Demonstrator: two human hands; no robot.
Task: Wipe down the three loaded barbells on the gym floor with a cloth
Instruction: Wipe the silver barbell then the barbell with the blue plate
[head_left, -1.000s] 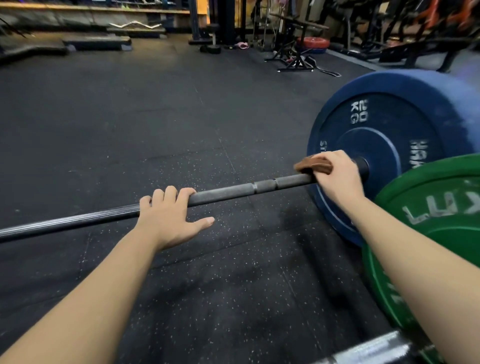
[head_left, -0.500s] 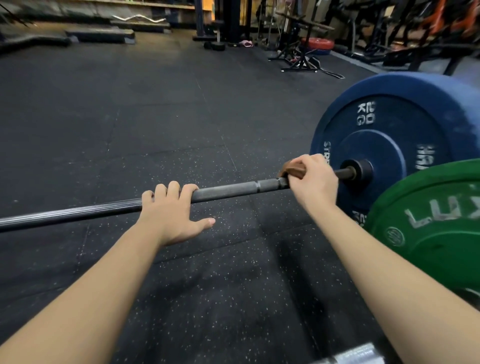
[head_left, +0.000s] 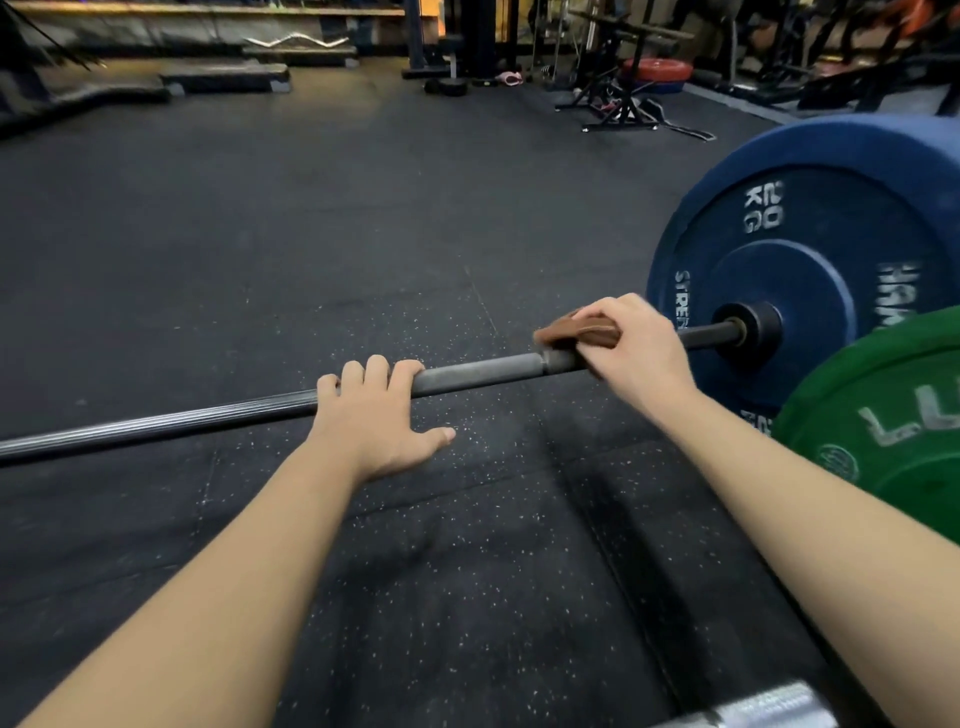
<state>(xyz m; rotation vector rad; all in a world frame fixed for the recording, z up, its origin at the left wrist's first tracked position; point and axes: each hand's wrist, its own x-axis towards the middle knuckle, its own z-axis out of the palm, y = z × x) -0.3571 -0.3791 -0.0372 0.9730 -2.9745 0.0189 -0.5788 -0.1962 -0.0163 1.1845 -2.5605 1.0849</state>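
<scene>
Cloth (head_left: 576, 332), brown and folded, lay pressed on the shaft of the barbell (head_left: 478, 373) under the right hand (head_left: 634, 353). That hand gripped cloth and bar together with curled fingers, and a brown edge stuck out on the side toward the left hand (head_left: 376, 421). The left hand sat further along the same shaft, apart from the right, with a bare stretch of smooth steel between them. Its four fingers hooked over the top of the bar while the thumb lay spread and free below it, pointing toward the right hand. Beyond the left hand the shaft ran on, ridged and dark, out of view. Just past the right hand the bar met a dark collar (head_left: 753, 327) and a blue plate (head_left: 810, 249) marked 20 KG, standing upright on the speckled black gym floor (head_left: 311, 234). A green plate (head_left: 893, 431) stood nearer than the blue one, beside the right forearm and overlapping the blue plate's lower edge. Below the right forearm, at the bottom edge, showed the bright end of a second bar (head_left: 763, 709). Racks and benches stood far beyond both hands, too dim to tell apart.
</scene>
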